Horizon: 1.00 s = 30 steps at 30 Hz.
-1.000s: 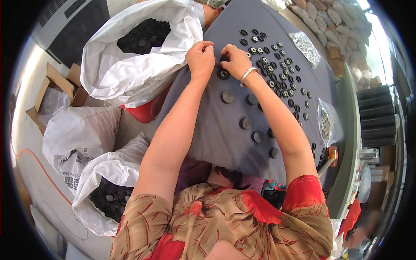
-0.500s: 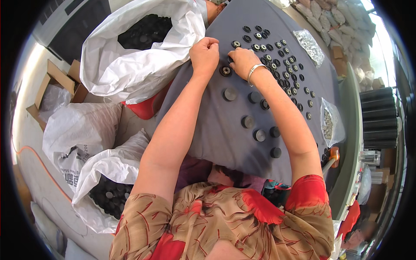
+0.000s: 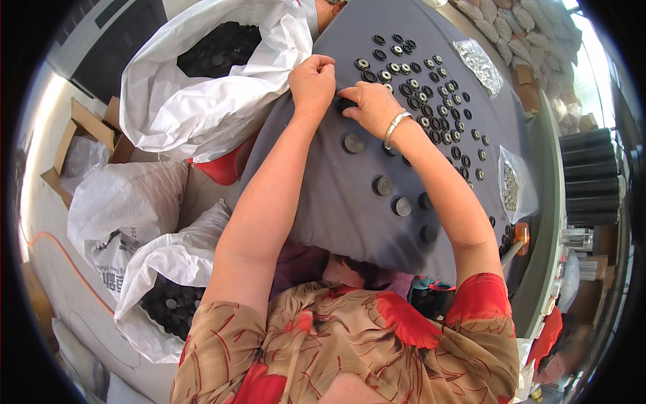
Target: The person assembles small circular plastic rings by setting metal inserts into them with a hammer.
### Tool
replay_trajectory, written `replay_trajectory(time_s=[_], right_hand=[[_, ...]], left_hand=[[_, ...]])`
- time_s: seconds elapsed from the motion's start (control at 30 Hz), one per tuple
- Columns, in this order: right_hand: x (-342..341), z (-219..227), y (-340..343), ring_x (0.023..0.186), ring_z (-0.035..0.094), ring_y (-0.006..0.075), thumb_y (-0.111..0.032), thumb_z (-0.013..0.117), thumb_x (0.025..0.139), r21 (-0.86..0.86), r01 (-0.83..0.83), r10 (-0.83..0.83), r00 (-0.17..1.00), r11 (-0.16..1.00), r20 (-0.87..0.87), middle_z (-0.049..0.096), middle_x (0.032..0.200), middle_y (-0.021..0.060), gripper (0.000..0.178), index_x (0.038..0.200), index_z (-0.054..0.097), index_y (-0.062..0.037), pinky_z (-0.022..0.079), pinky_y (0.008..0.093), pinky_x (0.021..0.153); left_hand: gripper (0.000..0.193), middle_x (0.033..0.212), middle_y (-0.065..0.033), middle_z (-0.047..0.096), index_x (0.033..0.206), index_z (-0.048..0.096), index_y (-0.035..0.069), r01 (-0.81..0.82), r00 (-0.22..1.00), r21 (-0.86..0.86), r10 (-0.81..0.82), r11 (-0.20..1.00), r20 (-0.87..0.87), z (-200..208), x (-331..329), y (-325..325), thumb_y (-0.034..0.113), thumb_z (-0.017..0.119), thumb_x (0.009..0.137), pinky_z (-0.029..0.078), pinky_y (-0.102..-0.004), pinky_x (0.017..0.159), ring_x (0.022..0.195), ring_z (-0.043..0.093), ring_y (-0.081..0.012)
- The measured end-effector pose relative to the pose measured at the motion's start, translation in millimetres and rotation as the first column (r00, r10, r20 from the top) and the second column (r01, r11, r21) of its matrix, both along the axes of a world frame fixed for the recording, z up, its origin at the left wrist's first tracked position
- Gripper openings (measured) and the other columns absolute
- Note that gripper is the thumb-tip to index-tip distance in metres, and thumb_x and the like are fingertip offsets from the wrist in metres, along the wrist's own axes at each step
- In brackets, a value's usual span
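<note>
Hands meet at the upper middle of the frame over a grey cloth-covered desk (image 3: 323,195). Left hand (image 3: 313,79) is curled into a loose fist, its fingers closed, though what they hold is hidden. Right hand (image 3: 371,108), with a silver bracelet (image 3: 396,128) at the wrist, pinches a small black round part (image 3: 346,104) just beside the left hand. Many similar black round pieces (image 3: 431,101) lie scattered toward the upper right. White sack (image 3: 202,81) of dark parts sits upper left.

Bare grey cloth (image 3: 323,195) near — black discs (image 3: 431,101) crowd beyond.
</note>
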State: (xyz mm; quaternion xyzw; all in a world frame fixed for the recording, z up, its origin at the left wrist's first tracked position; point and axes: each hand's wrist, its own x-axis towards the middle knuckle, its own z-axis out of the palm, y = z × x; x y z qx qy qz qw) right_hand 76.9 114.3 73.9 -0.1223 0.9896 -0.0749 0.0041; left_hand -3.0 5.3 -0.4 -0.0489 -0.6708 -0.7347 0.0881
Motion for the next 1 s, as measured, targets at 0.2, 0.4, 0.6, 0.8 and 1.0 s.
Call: replay_trajectory(time_s=[0.2,0.4,0.6,0.8,1.0], right_hand=[[-10,-5,-11,0.088,0.062,0.0348,-0.015,0.070,0.076,0.127,0.015,-0.010,0.999,0.992,-0.039,0.063,0.088,0.0176,0.019,0.093,0.069,-0.0049,0.050,0.0427,0.081],[-5,2,-6,0.092,0.063,0.0350,-0.024,0.071,0.076,0.080,0.061,-0.059,0.998,0.995,-0.026,0.065,0.093,0.0196,0.029,0.096,0.069,-0.0036,0.050,0.0414,0.082],[32,38,64,0.079,0.067,0.0271,-0.023,0.071,0.077,-0.087,0.281,-0.289,0.952,0.956,-0.098,0.069,0.085,0.0145,0.031,0.100,0.068,-0.0018,0.053,0.0354,0.074],[41,13,54,0.079,0.066,0.0269,-0.017,0.072,0.077,-0.140,0.304,-0.301,0.953,0.942,0.045,0.068,0.082,0.0124,0.034,0.107,0.066,-0.0037,0.052,0.0361,0.076],[30,-7,47,0.083,0.063,0.0341,-0.018,0.071,0.077,0.113,0.189,-0.185,0.982,0.976,-0.043,0.064,0.086,0.0150,0.031,0.103,0.063,-0.0036,0.051,0.0411,0.079]], left_hand=[[0.012,0.067,-0.0082,0.066,0.083,0.071,0.002,0.011,1.000,0.009,-0.011,1.000,-0.001,0,0,2,0.009,0.061,0.078,0.050,-0.0304,0.062,0.061,0.062,-0.0169],[0.012,0.064,-0.0051,0.064,0.086,0.070,0.001,0.025,0.999,0.033,-0.026,0.999,0.031,-5,0,-3,0.006,0.060,0.081,0.048,-0.0278,0.056,0.055,0.060,-0.0120],[0.013,0.064,-0.0033,0.064,0.088,0.069,0.000,0.063,0.997,0.020,-0.064,0.998,0.048,8,5,0,0.006,0.058,0.083,0.047,-0.0267,0.054,0.054,0.058,-0.0098],[0.013,0.063,-0.0026,0.063,0.088,0.069,0.000,0.063,0.996,0.026,-0.065,0.998,0.059,6,5,0,0.006,0.058,0.084,0.047,-0.0253,0.054,0.054,0.057,-0.0084],[0.012,0.063,-0.0038,0.063,0.086,0.069,0.000,0.046,0.998,0.008,-0.047,0.999,0.031,2,2,-1,0.006,0.059,0.082,0.047,-0.0265,0.056,0.055,0.058,-0.0106]])
